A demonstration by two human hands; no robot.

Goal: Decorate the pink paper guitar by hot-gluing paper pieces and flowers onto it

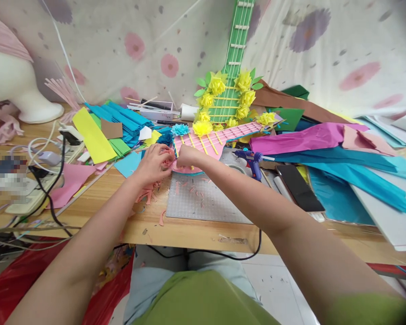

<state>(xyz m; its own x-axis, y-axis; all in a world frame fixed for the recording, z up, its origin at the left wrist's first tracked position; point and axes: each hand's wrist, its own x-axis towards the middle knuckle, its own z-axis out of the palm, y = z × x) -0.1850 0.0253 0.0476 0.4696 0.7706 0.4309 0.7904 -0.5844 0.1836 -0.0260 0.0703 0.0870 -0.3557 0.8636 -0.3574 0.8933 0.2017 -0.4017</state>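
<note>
A pink paper guitar [208, 148] with yellow strips, strings and yellow and blue paper flowers lies on the grey cutting mat [216, 203]. At its left end, my left hand [155, 161] curls its fingers around a coral-pink paper piece [167, 163], partly hidden by the fingers. My right hand [188, 156] is closed against the guitar's lower left edge, close to the left fingertips; whatever it pinches is hidden. Coral paper scraps [148, 193] lie below my left hand. Behind stands a green paper guitar [235, 67] decorated with yellow flowers.
A blue glue gun [252, 161] lies right of the mat, near a dark phone [300, 187]. Blue crepe paper [122, 124] and yellow paper [94, 135] are piled at left, beside a power strip [47, 180] with cables. Magenta crepe paper [297, 139] lies at right.
</note>
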